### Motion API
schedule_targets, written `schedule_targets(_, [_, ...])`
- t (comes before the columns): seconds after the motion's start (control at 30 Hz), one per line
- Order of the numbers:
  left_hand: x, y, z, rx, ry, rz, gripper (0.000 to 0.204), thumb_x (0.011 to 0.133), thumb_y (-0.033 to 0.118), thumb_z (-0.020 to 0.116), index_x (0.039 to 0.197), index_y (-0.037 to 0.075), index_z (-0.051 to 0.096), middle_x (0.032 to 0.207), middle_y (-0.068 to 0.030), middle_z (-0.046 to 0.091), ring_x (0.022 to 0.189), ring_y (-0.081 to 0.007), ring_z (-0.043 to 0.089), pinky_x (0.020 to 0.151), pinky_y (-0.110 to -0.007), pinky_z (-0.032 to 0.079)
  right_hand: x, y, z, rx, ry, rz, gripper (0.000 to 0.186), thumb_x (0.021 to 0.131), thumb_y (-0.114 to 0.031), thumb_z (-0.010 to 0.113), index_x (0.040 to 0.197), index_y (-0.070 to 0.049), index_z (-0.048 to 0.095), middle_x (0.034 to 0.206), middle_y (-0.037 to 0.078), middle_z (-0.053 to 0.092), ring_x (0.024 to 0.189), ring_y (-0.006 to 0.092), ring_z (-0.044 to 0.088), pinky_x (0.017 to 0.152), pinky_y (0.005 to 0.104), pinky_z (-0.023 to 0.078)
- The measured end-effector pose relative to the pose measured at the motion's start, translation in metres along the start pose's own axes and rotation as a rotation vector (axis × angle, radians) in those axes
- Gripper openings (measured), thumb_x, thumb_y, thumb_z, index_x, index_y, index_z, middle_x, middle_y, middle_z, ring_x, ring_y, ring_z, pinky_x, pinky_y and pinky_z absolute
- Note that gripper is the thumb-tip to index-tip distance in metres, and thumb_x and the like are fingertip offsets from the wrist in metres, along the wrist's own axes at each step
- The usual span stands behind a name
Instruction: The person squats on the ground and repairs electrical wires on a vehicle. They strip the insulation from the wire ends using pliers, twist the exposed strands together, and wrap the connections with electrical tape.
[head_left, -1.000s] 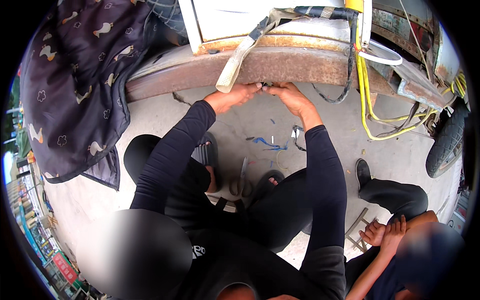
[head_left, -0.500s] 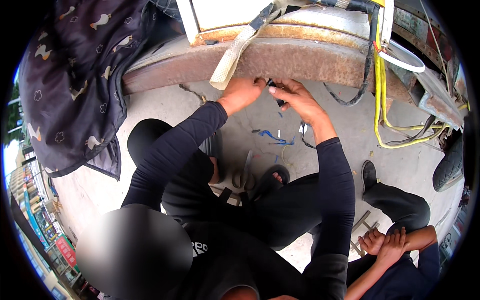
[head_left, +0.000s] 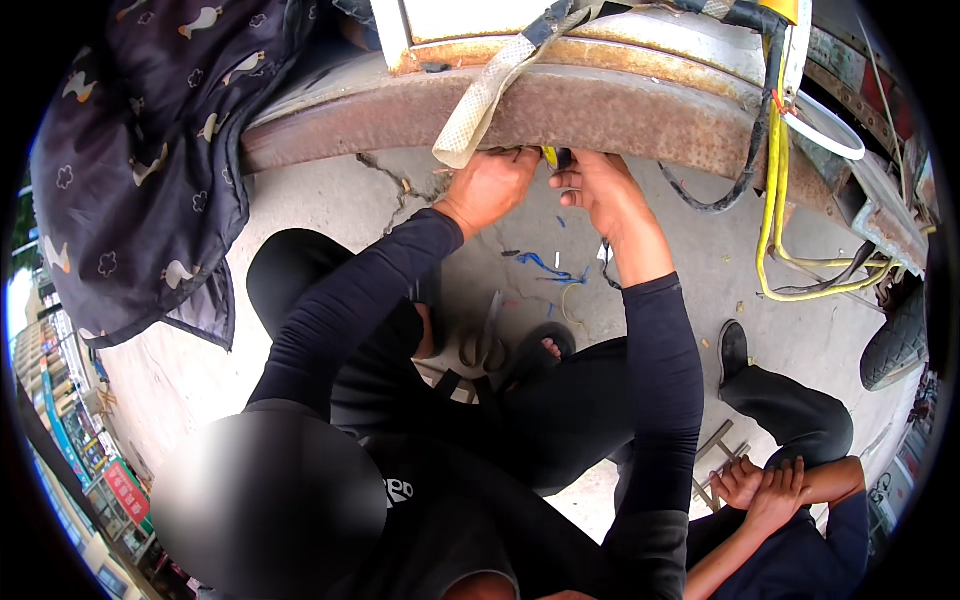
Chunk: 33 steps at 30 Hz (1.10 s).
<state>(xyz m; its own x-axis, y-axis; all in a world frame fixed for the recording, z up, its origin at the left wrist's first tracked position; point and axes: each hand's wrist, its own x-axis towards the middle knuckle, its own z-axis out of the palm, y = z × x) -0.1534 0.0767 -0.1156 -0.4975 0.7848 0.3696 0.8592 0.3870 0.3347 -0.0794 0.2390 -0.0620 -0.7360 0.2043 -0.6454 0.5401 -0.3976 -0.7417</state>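
Both my hands are raised to the lower edge of a rusty steel beam. My left hand is closed, its fingertips tucked under the beam; what they grip is hidden. My right hand is beside it, fingers bent, at a small black and yellow thing in the gap between the hands. That thing is partly covered, and its kind does not show. Just above my left hand hangs the open end of a whitish woven sleeve, partly wrapped in dark tape higher up.
Yellow cables and a black cable hang on the right. Scissors and blue wire scraps lie on the concrete floor. A dark patterned cover drapes at left. Another person's crossed hands are at lower right.
My right hand has turned and risen closer to the beam. The black piece between my hands now shows yellow and sits higher. The whole view has shifted slightly.
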Motion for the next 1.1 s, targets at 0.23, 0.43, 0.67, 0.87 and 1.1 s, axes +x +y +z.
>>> schedule_targets(0.23, [-0.002,0.019,-0.004,-0.28,-0.077,-0.376,0.017,0.091,0.016,0.056,0.091,0.003,0.067,0.075,-0.0202,0.067,0.068,-0.0354,0.067,0.063,-0.043,0.052,-0.01,-0.006,-0.025,0.104,-0.225,-0.069,0.026,0.097,-0.02,0.061,0.113,0.0,0.062,0.109,0.011,0.066,0.098,0.0221,0.067,0.082,0.0341,0.054])
schedule_targets(0.43, [0.01,0.01,-0.001,-1.086,-0.147,-0.901,0.029,0.099,0.027,0.052,0.09,0.006,0.071,0.061,0.0023,0.044,0.052,-0.0124,0.035,0.052,-0.029,0.029,0.021,0.016,-0.032,-0.243,-0.008,-0.178,0.035,0.091,-0.023,0.071,0.118,-0.002,0.064,0.115,0.007,0.067,0.113,0.0211,0.058,0.099,0.0377,0.044])
schedule_targets(0.67, [0.021,-0.002,-0.018,-1.449,-0.493,-1.175,0.035,0.101,0.028,0.051,0.069,0.015,0.053,0.061,0.0077,0.032,0.051,-0.0079,0.021,0.05,-0.028,0.019,0.042,0.025,-0.045,-0.271,-0.238,-0.009,0.056,0.081,-0.044,0.077,0.118,-0.002,0.072,0.121,0.011,0.068,0.12,0.0233,0.055,0.105,0.0327,0.037])
schedule_targets(0.87, [0.014,-0.008,-0.009,-1.285,-0.473,-1.102,0.019,0.098,0.026,0.057,0.085,0.012,0.061,0.068,0.0049,0.042,0.058,-0.0082,0.033,0.054,-0.028,0.026,0.015,-0.002,-0.036,-0.704,-0.088,-0.037,0.068,0.076,-0.063,0.076,0.116,-0.007,0.074,0.103,0.01,0.072,0.1,0.0186,0.064,0.094,0.0318,0.045])
schedule_targets(1.1, [-0.004,-0.015,0.013,-0.828,-0.405,-0.799,0.043,0.098,0.033,0.053,0.127,0.003,0.064,0.128,-0.0194,0.064,0.116,-0.033,0.062,0.1,-0.035,0.045,0.011,-0.007,-0.036,-0.801,-0.082,-0.096,0.071,0.075,-0.065,0.075,0.113,-0.005,0.074,0.1,0.01,0.073,0.091,0.0181,0.065,0.085,0.031,0.05])
